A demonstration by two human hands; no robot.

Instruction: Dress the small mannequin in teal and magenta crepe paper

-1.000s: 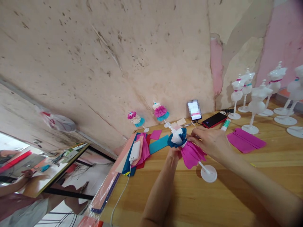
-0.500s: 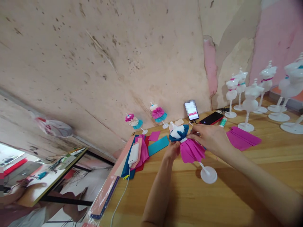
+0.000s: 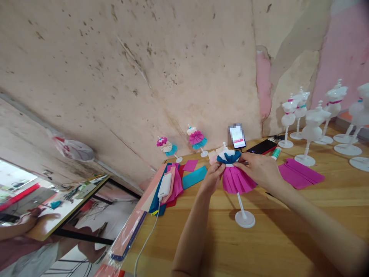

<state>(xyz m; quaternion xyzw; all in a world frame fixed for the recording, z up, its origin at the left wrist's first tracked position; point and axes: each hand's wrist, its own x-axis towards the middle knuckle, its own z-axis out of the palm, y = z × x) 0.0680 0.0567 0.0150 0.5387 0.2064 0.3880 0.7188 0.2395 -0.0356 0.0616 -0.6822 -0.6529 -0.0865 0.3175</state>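
A white miniature dress form (image 3: 230,151) stands between my hands on a thin stem with a round base. Gathered dark blue crepe paper (image 3: 228,157) wraps its bust. Below a white waistband hangs a pleated magenta paper skirt (image 3: 236,181). My left hand (image 3: 211,177) grips the form's left side at the waist, thumb at the edge of the blue paper. On the other side, my right hand (image 3: 259,167) pinches around the blue paper and the skirt's top, its fingertips partly hidden behind the form.
Two dressed miniature forms (image 3: 196,137) stand by the wall; several white forms (image 3: 313,125) stand at right. Coloured paper sheets (image 3: 175,184), a white power bank (image 3: 165,186), a phone (image 3: 238,136), a black device (image 3: 262,146), a glue stick (image 3: 276,153) and magenta sheets (image 3: 301,173) lie around. Another person sits at far left.
The dress form has gone from tilted to nearly upright, its base swinging left. My left hand has come up to the waist; my right hand stays on the other side. The view has shifted slightly.
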